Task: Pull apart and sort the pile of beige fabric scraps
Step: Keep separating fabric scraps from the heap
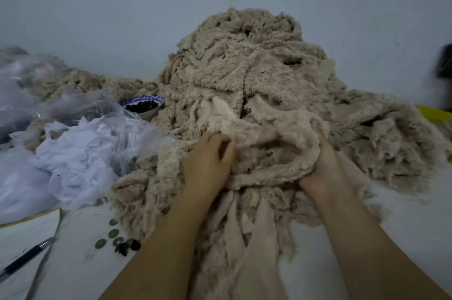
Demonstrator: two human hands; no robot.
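A tall heap of fuzzy beige fabric scraps (247, 64) rises against the wall and spills toward me over the white table (403, 214). My left hand (208, 162) lies at the heap's near side, its fingers curled and pinching a beige scrap (269, 133) at its left end. My right hand (320, 165) grips the same bunch of scrap at the right, thumb up and fingers buried in the fuzz. Long smooth-backed strips (259, 238) hang down between my forearms.
White shreds and clear plastic bags (73, 152) lie at the left. A blue-rimmed bowl of dark bits (144, 105) stands beside the heap. Coins (113, 233), dark crumbs, a pen (22, 260) and paper sit near the front left. A yellow object (435, 113) shows at the right edge.
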